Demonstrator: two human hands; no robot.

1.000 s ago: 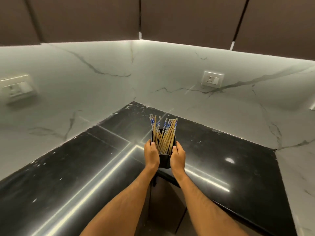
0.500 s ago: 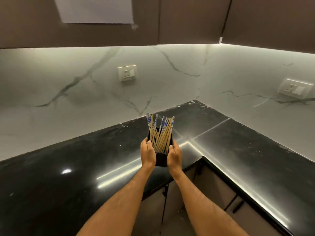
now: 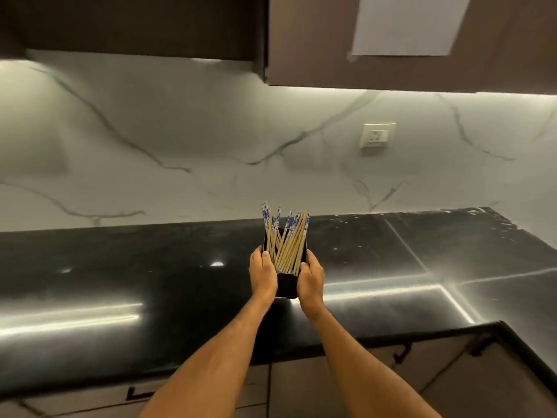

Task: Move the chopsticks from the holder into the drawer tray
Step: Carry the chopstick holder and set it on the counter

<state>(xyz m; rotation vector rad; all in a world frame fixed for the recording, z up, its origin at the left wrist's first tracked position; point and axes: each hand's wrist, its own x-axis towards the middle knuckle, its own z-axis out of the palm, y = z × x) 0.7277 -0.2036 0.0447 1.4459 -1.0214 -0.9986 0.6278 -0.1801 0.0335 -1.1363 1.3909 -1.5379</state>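
Left hand (image 3: 262, 274) and right hand (image 3: 310, 279) gripping black holder (image 3: 286, 285), chopsticks (image 3: 286, 239) inside, above black countertop (image 3: 150, 267)

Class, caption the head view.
Both hands, left hand and right hand, grip a black holder of wooden chopsticks.

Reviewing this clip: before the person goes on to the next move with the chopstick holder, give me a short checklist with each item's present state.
1. Holder gripped from both sides: ok. The left hand and right hand each clasp a side wall.
2. Chopsticks all in the holder: ok. The bundle stands inside, leaning, with its blue-patterned ends up; none lies on the countertop.
3. Holder near upright, so nothing spills: ok. It tips slightly away from the person.
4. Drawer tray in sight: not ok. Only closed cabinet fronts show below the counter edge.
5. Drawer open to receive them: cannot tell. No open drawer is in view.
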